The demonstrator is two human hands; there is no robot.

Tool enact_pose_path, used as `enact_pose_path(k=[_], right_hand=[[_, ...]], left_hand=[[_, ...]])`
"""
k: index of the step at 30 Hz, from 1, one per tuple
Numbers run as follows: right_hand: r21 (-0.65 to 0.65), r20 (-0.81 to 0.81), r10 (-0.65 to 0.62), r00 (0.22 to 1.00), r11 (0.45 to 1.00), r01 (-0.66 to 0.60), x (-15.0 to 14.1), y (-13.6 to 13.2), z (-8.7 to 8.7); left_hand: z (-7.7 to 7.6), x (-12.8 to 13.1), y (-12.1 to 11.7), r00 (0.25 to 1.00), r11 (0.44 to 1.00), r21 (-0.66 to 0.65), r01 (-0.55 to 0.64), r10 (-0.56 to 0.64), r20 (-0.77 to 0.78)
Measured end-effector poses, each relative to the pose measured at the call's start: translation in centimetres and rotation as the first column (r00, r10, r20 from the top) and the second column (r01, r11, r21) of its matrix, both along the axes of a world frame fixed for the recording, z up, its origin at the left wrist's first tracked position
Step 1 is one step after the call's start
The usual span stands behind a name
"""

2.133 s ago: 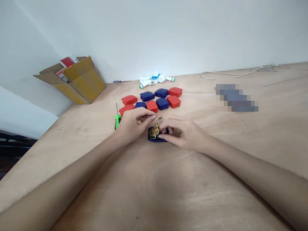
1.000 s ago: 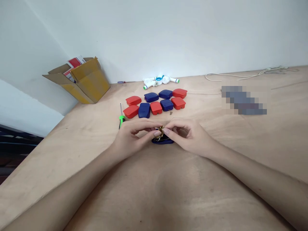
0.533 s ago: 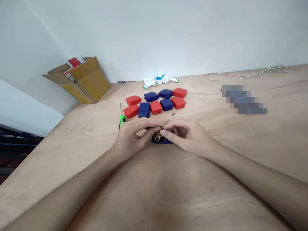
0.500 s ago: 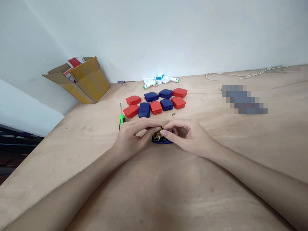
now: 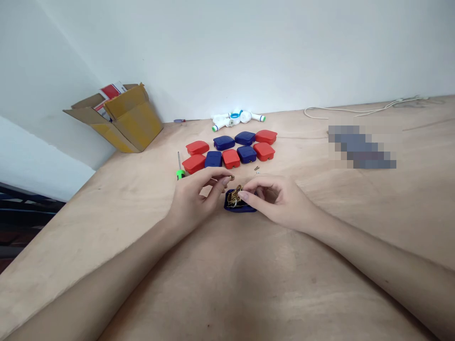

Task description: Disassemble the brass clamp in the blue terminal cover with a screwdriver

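A dark blue plastic shell lies on the wooden table with a brass metal part sitting in it. My right hand pinches that brass part with thumb and forefinger and rests over the shell. My left hand hovers just left of the shell, its thumb and forefinger pinched on a tiny brass piece above the shell. Behind my hands lie several red and blue plastic covers in two rows.
A green-handled screwdriver lies left of the covers. Two small screws sit by the nearest red cover. White pipe fittings lie near the wall, an open cardboard box stands far left, and a white cable runs far right.
My left hand has drawn back and up from the brass part, lifting a tiny brass piece in its fingertips. My right hand stays on the part in the shell.
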State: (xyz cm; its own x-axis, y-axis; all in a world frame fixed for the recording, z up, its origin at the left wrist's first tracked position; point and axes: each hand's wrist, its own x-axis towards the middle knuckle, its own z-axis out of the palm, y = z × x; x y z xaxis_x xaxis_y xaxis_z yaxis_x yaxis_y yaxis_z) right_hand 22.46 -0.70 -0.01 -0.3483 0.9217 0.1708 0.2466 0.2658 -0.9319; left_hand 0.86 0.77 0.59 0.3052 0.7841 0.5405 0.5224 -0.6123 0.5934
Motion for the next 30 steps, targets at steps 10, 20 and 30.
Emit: enact_pose_path(k=[10,20,30], right_hand=[[0.021,0.026,-0.012,1.0,1.0,0.011,-0.1,0.0,0.2],[0.008,0.023,-0.004,1.0,1.0,0.004,-0.1,0.1,0.1],[0.045,0.066,-0.005,0.998,0.999,0.002,0.3,0.2,0.2]], left_hand=[[-1.6,0.0,2.2,0.989,0.989,0.138,0.061,-0.04,-0.145],[-1.4,0.4,2.3,0.988,0.994,0.078,0.071,-0.059,-0.14],[0.0,-0.7,1.4,0.929,0.934,0.041,0.355,-0.347,-0.127]])
